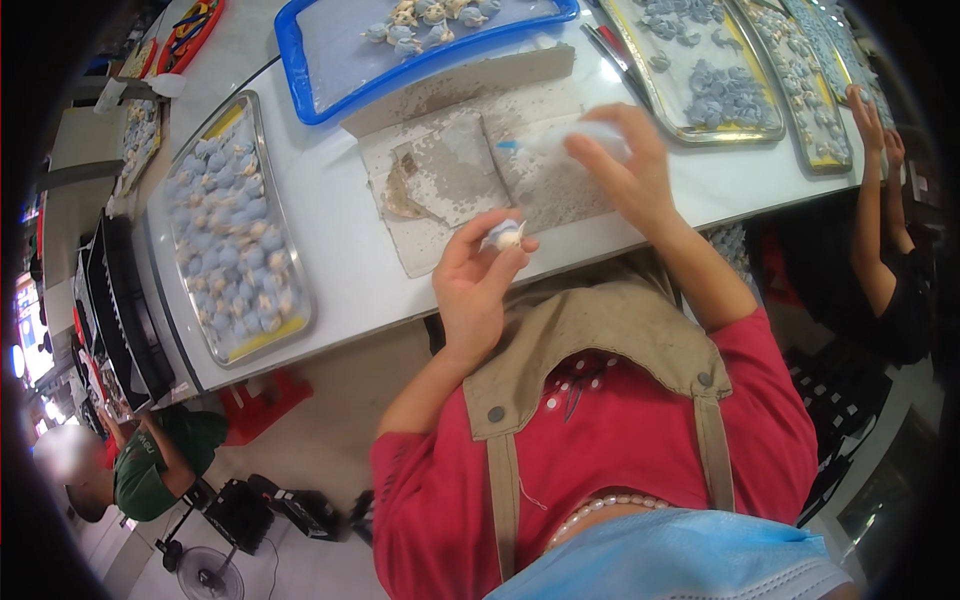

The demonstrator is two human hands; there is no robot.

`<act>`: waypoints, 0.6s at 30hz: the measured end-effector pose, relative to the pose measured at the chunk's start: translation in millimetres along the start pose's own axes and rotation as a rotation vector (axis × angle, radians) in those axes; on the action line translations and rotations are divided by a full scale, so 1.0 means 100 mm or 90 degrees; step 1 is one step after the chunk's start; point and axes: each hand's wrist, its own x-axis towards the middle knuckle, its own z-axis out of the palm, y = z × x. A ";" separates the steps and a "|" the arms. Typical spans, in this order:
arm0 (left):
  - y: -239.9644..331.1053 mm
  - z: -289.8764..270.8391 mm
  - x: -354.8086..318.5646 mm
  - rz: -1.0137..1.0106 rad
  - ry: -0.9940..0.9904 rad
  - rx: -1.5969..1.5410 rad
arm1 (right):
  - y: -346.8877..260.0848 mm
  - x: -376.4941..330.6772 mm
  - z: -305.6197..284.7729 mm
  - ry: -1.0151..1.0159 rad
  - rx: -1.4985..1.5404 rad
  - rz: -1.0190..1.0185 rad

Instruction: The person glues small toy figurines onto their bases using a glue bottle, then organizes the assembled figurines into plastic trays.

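Beside the left tray [265,342], tabletop [338,225] leaves a passage; across the cardboard [455,185], a raised flap [460,90] and bottle [596,133] obstruct movement.

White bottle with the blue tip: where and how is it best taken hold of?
Probably around the body of the white bottle, coming from the right, where the right hand holds it: the narrow blue tip points left, so that approach leaves it free. The body is broader than the tip; blur hides its finer shape.
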 end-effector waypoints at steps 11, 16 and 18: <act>0.09 -0.05 0.06 0.048 -0.100 0.022 | 0.68 0.42 -0.56 0.063 -0.340 -0.120; 0.03 0.07 0.08 -0.022 -0.065 0.026 | 0.94 0.66 -0.78 0.044 -0.451 0.036; 0.05 0.11 0.09 -0.081 -0.081 0.055 | 0.97 0.72 -0.79 -0.077 -0.488 0.011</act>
